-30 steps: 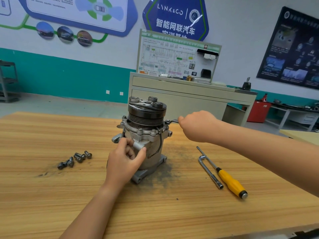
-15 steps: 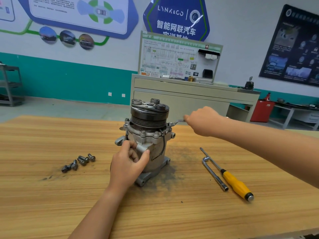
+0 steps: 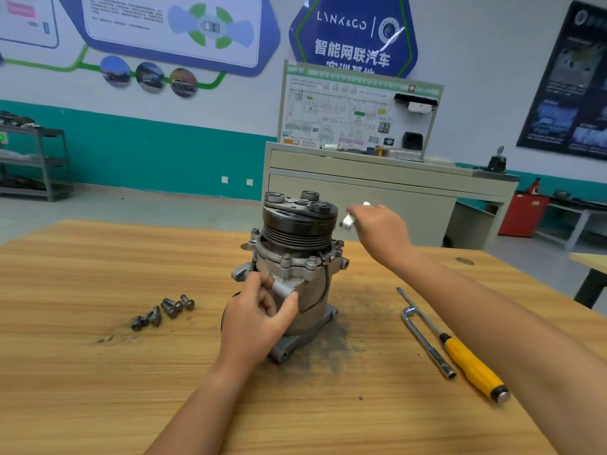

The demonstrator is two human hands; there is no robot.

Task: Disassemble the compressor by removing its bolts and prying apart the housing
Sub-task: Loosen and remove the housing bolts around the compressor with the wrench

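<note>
Standing upright near the middle of the counter (image 3: 98, 389), the compressor (image 3: 295, 274) had its long axis vertical, with the pulley end pointing up and the mounting foot down. The left hand (image 3: 259, 318) lay at 6 o'clock of the housing, its grip wrapped round a stub port on the near wall. The right hand (image 3: 381, 231) hung at 2 o'clock, level with the pulley, its grip closed on a small wrench (image 3: 349, 218) that was blurred and clear of the metal. The flange bolts (image 3: 311, 261) sat heads-up at 8 o'clock of that wrench, so the right hand was judged the nearer for the next bolt. Loose bolts (image 3: 164, 310) lay at 9 o'clock of the compressor, and a socket wrench (image 3: 423, 336) and a screwdriver (image 3: 469, 366) at 4 o'clock.
</note>
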